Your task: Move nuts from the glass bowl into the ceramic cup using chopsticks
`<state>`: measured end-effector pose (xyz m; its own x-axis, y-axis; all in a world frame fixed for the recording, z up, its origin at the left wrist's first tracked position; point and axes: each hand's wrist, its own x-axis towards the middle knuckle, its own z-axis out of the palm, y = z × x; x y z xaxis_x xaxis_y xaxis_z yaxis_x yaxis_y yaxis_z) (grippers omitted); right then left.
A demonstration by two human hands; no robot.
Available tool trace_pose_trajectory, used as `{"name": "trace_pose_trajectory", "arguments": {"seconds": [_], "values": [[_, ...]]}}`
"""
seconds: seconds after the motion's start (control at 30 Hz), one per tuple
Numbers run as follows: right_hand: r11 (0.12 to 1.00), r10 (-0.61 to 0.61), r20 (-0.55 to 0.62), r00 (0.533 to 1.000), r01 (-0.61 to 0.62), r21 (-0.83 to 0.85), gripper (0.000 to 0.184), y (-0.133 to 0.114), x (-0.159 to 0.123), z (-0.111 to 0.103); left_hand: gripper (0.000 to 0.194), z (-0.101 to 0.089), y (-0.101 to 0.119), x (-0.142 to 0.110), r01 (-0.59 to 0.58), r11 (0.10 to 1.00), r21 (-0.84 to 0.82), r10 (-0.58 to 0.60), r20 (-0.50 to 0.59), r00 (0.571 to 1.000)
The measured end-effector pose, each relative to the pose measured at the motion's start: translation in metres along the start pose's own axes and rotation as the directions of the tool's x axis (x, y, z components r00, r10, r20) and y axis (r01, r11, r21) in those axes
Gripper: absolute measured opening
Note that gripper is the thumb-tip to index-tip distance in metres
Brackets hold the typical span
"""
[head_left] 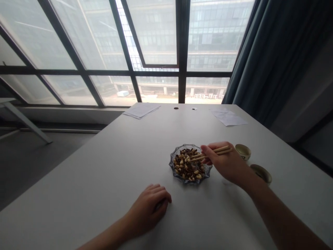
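A scalloped clear glass bowl (179,178) stands on the white table, filled with mixed nuts and seeds (189,166), pale ones among dark brown ones. Over it, my right hand (222,159) is closed around a pair of wooden chopsticks (220,151). Their tips point left and down into the mix; whether a piece is pinched between them I cannot make out. Nearer to me, my left hand (152,206) rests on the tabletop left of the bowl, its fingers curled together with nothing visible in them.
Two small olive-coloured bowls, a farther bowl (243,151) and a nearer bowl (261,173), stand beyond my right wrist, the nearer one partly hidden. Papers (142,110) lie at the table's far left, another sheet (229,117) at far right. Windows and a dark curtain (260,69) lie behind.
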<state>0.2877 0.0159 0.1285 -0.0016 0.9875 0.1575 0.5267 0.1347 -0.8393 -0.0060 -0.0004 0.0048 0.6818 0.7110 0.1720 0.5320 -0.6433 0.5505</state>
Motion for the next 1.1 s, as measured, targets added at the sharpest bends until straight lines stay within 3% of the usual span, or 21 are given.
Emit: {"name": "trace_pose_trajectory", "arguments": {"seconds": [0.13,0.33,0.5,0.6,0.77,0.9,1.0,1.1], "values": [[1.0,-0.011,-0.018,1.0,0.01,-0.027,0.042,0.0,0.008,-0.012,0.023,0.002,-0.005,0.003,0.0,1.0,-0.003,0.0,0.017,1.0],[1.0,0.022,0.185,0.982,-0.024,0.009,0.033,0.008,0.006,-0.026,0.022,0.002,-0.006,0.006,0.001,1.0,0.002,-0.001,0.043,0.999],[0.992,0.124,0.054,0.991,-0.123,-0.018,0.031,0.017,0.003,-0.039,0.022,0.002,-0.005,0.007,-0.005,1.0,0.009,0.004,0.046,0.999],[0.993,0.113,0.04,0.993,-0.115,0.035,0.033,0.017,0.001,-0.038,0.022,0.003,-0.004,0.007,-0.002,1.0,0.019,0.001,0.045,0.999],[0.999,0.01,0.195,0.981,-0.019,0.042,0.034,0.011,-0.002,-0.026,0.023,0.002,-0.003,0.006,0.004,1.0,0.017,-0.005,0.052,0.999],[0.998,0.043,0.121,0.992,-0.036,-0.057,0.035,0.009,-0.003,-0.029,0.022,0.001,-0.003,0.007,0.001,1.0,0.007,-0.001,0.042,0.999],[0.999,0.049,0.068,0.996,-0.048,-0.021,0.037,0.006,-0.006,-0.034,0.023,0.002,-0.004,0.008,-0.004,1.0,0.007,0.003,0.03,1.0],[0.999,0.011,0.168,0.986,-0.017,0.036,0.038,0.002,-0.008,-0.031,0.023,0.001,-0.002,0.008,-0.006,1.0,0.007,0.006,0.03,1.0]]}}
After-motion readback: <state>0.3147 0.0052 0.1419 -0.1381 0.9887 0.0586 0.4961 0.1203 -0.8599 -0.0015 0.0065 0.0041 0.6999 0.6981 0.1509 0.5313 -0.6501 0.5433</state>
